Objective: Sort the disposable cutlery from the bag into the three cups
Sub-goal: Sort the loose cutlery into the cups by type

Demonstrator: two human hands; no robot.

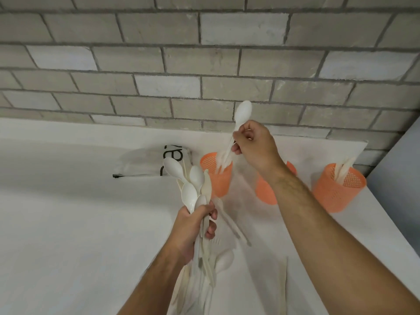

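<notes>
My left hand (196,226) grips a bunch of white plastic spoons (189,185), bowls up, above the white table. My right hand (254,142) pinches a single white spoon (242,113), bowl up, with its handle pointing down into the left orange cup (218,180), which holds white cutlery. My right forearm partly hides the middle orange cup (266,192). White cutlery also stands in the right orange cup (336,189). The clear plastic bag (145,163) with black print lies flat behind the spoons. More loose white cutlery (223,260) lies on the table under my left hand.
A grey brick wall (204,64) rises right behind the table. The white table (68,223) ends at a right edge just past the right cup, where a grey surface (395,169) begins.
</notes>
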